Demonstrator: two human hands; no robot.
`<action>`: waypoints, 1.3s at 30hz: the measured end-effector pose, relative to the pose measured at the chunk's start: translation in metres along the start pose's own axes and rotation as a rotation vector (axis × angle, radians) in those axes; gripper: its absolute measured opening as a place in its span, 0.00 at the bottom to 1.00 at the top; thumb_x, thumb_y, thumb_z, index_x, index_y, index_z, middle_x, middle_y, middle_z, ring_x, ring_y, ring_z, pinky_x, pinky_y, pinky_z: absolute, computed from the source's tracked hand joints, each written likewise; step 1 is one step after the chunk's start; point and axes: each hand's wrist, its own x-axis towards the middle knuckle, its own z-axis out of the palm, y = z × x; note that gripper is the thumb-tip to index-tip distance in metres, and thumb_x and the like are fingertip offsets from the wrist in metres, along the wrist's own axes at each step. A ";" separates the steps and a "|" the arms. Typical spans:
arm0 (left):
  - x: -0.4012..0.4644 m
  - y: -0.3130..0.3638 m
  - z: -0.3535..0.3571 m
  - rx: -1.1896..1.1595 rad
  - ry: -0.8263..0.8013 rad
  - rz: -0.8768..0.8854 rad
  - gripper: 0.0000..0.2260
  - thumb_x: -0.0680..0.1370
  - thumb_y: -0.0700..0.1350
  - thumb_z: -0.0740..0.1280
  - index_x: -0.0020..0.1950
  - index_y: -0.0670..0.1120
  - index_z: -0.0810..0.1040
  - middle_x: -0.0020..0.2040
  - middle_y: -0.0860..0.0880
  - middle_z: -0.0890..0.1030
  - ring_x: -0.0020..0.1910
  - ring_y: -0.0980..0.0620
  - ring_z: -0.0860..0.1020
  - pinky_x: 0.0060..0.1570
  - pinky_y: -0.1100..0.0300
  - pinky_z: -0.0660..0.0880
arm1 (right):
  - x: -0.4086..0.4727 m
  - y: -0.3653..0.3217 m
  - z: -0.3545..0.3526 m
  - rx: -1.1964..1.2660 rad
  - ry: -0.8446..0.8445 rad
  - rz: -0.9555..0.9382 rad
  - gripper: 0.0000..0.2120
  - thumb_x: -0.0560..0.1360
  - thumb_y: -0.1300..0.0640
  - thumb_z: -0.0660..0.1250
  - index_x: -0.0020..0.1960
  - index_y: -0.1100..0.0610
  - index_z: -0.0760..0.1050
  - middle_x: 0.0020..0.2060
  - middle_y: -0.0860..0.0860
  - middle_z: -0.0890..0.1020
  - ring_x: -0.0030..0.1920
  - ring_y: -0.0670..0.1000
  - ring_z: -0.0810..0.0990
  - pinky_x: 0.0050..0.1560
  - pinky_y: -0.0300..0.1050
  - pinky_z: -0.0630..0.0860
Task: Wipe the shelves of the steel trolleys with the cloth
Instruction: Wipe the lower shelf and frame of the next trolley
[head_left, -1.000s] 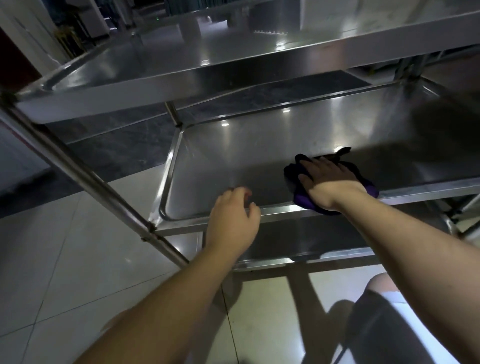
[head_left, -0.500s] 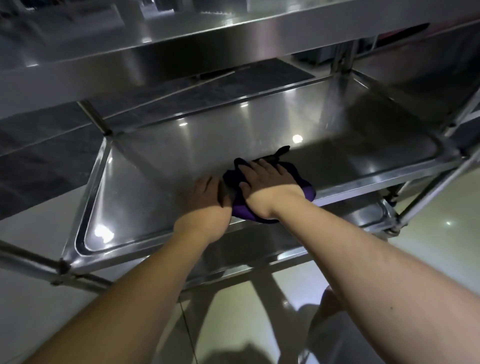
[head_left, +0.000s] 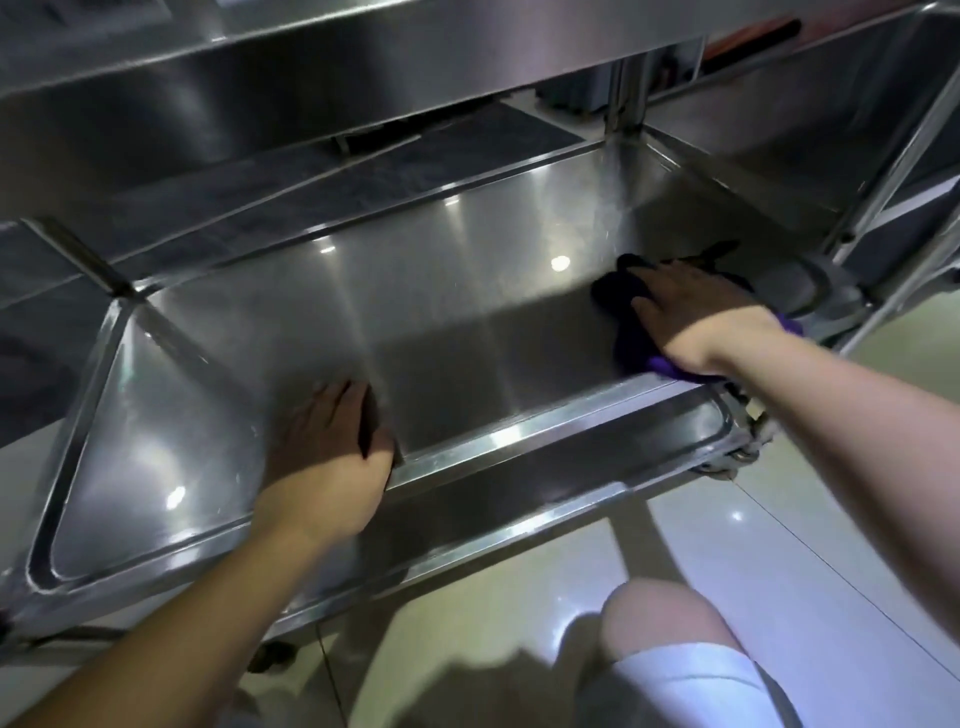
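The left hand (head_left: 324, 457) lay flat on the middle shelf (head_left: 467, 322) near its front rim, left of centre. The right hand (head_left: 696, 312) pressed the cloth (head_left: 631, 338) at the shelf's right front corner. The upper shelf (head_left: 311, 78) hung above; the lower shelf (head_left: 545, 467) sat beneath.

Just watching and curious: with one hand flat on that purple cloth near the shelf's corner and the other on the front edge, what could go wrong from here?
1. The cloth already overhangs the front rim of the shelf under the right hand; a further pull might drag it off onto the floor.
2. The right hand is close to the corner post, so a fast stroke could knock knuckles on steel.
3. The left hand leans on the rim; the trolley might shift.
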 end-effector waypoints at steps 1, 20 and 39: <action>0.000 0.000 0.000 0.004 0.000 0.003 0.28 0.84 0.55 0.60 0.83 0.48 0.63 0.83 0.48 0.64 0.82 0.45 0.60 0.79 0.48 0.59 | 0.006 0.021 -0.005 0.006 0.002 0.053 0.26 0.84 0.44 0.49 0.81 0.49 0.61 0.78 0.56 0.68 0.77 0.58 0.66 0.76 0.57 0.62; -0.005 0.003 -0.002 0.034 0.007 0.023 0.32 0.79 0.57 0.55 0.81 0.46 0.67 0.81 0.45 0.67 0.80 0.45 0.64 0.78 0.49 0.62 | 0.045 -0.222 0.043 0.047 -0.014 -0.489 0.27 0.86 0.44 0.48 0.82 0.49 0.59 0.81 0.49 0.63 0.81 0.53 0.57 0.79 0.57 0.53; -0.004 0.008 -0.004 0.028 0.010 -0.032 0.30 0.80 0.58 0.57 0.82 0.50 0.65 0.83 0.50 0.64 0.81 0.48 0.62 0.78 0.50 0.62 | 0.109 0.021 -0.009 0.024 0.158 0.120 0.27 0.79 0.39 0.50 0.69 0.53 0.70 0.65 0.64 0.77 0.65 0.67 0.76 0.67 0.66 0.71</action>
